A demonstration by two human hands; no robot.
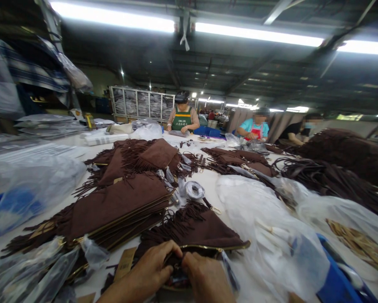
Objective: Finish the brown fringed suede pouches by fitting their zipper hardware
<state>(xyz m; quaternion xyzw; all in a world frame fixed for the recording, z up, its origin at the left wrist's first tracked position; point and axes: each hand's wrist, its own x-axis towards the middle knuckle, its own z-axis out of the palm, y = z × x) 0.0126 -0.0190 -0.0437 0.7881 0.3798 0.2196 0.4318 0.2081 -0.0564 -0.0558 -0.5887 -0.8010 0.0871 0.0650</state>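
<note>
A brown fringed bag lies in front of me, its gold zipper drawn open toward me. My left hand is closed on the near side of the opening, thumb and forefinger bent into it. My right hand grips beside it at the mouth, its fingertips partly hidden inside. Some dark lining and shiny material show between the hands, too dim to name. A cardboard tag sticks out left of my left hand. Just behind the bag is a plastic-wrapped coiled strap.
Stacked brown bags lie to the left, more fringed bags behind. Clear plastic bags and a blue bin are at right, with dark straps beyond. Co-workers work across the white table.
</note>
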